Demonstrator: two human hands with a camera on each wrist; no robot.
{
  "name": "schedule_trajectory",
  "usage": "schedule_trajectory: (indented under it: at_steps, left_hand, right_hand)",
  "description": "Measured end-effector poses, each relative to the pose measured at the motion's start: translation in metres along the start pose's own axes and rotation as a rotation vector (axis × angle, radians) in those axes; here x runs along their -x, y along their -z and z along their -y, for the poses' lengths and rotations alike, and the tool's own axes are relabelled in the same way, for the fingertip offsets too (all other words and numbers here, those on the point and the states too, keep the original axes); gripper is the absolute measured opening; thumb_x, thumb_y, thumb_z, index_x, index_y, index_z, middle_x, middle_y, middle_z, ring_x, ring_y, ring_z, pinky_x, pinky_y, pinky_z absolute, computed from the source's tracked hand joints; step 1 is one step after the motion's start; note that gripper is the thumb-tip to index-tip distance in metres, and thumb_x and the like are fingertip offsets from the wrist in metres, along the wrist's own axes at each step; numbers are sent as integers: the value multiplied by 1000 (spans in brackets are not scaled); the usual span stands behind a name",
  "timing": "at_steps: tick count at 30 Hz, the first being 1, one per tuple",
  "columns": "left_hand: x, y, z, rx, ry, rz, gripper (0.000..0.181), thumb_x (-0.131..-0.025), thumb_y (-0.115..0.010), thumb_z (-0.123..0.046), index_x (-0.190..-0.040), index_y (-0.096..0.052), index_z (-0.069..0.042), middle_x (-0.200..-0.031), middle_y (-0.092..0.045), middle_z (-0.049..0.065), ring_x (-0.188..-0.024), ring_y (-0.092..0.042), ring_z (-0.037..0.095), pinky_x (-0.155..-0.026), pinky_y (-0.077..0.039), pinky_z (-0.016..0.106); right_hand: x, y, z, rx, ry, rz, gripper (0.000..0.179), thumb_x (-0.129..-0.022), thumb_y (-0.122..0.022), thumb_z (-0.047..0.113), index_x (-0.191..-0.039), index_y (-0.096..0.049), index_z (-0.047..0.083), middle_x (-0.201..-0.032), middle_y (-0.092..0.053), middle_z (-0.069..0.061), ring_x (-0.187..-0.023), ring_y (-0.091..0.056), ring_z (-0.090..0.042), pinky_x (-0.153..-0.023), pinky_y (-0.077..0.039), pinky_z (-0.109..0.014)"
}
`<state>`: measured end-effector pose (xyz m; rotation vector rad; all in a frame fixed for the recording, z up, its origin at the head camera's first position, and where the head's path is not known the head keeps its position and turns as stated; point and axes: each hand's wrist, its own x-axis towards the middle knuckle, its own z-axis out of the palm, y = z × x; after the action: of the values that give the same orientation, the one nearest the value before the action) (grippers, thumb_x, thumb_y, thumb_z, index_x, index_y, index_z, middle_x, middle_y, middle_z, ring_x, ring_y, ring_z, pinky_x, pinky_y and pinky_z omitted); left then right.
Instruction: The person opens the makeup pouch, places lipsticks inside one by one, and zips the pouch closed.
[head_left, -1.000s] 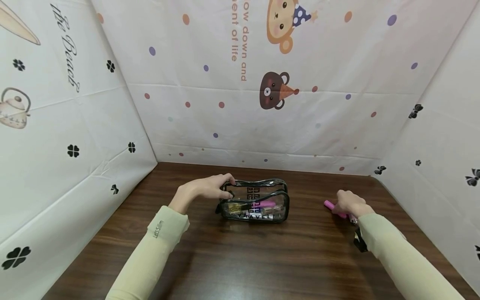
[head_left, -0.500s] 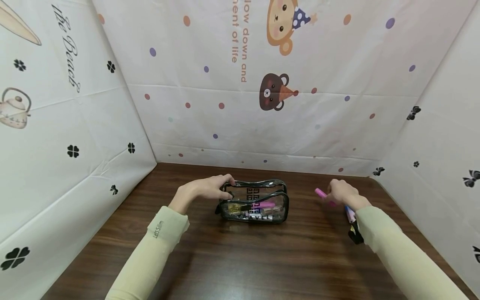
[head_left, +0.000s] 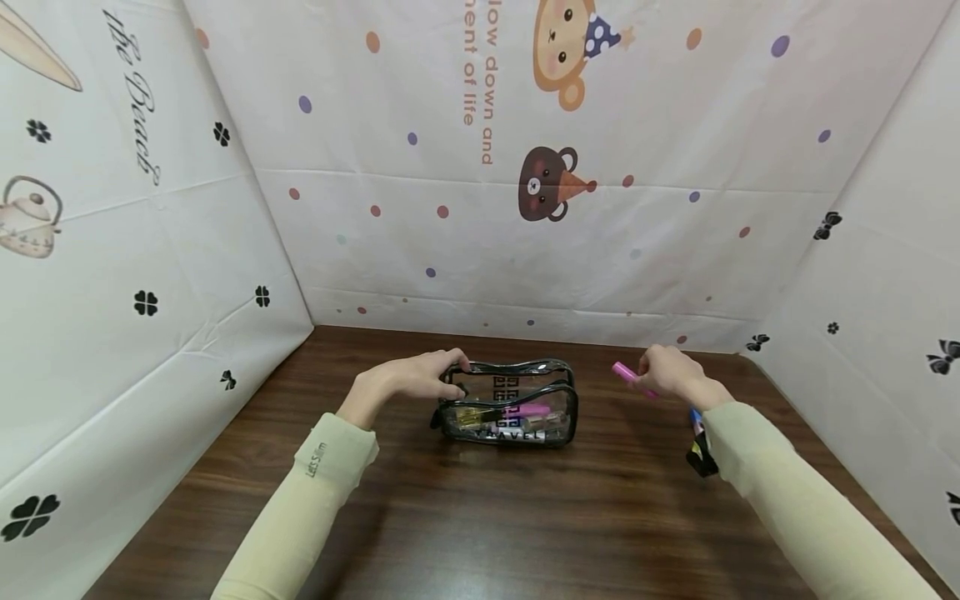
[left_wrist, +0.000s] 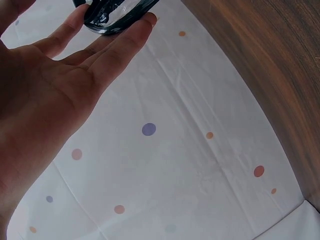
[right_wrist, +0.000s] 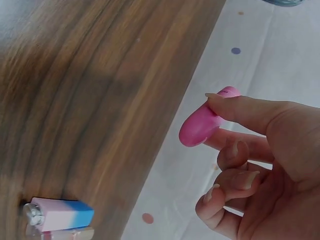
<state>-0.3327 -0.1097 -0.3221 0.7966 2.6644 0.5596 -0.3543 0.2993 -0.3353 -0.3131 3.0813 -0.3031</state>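
Note:
In the head view a clear zip travel pouch [head_left: 517, 402] with black piping stands mid-table, its top gaping. My left hand [head_left: 420, 373] grips the pouch's left end by the rim. Inside lie a pink tube [head_left: 531, 410], a yellowish item [head_left: 471, 417] and other small things. Off to the right, my right hand [head_left: 671, 373] holds a slim pink tube [head_left: 622, 372] above the table. The right wrist view shows thumb and index finger pinching this glossy, round-ended tube, with the other fingers curled beneath.
A pink-to-blue squared bottle [right_wrist: 60, 214] lies beside a clear tube-like item [right_wrist: 65, 234] on the dark wooden table [head_left: 480, 517]. By the right sleeve sits a black and yellow item [head_left: 702, 458]. Patterned white sheets [head_left: 375, 242] wall in the back and both sides.
My right hand has lifted the pink tube and carried it left and away from me, uncovering the blue-ended bottle. My left hand and the pouch have stayed in place.

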Motion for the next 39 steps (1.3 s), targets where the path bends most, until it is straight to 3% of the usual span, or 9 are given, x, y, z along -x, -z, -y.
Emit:
schedule_trajectory:
  at_steps: [24, 39]
  left_hand:
    - [2, 0, -2, 1, -7, -6, 40, -97, -58, -29, -133, -45, -15, -140, -47, 14, -127, -48, 27, -101, -42, 48]
    - [1, 0, 0, -1, -9, -6, 41, -96, -59, -32, -132, -45, -17, -138, -48, 12, -125, -49, 26, -100, -42, 47]
  right_hand:
    - [-2, 21, 52, 13, 110, -49, 23, -83, -73, 30, -73, -71, 10, -63, -62, 1, -60, -51, -15, -52, -37, -28]
    - [1, 29, 83, 36, 164, -72, 21, -83, -73, 31, -84, -75, 9, -71, -67, 0, -62, -55, -15, -53, -39, -29]
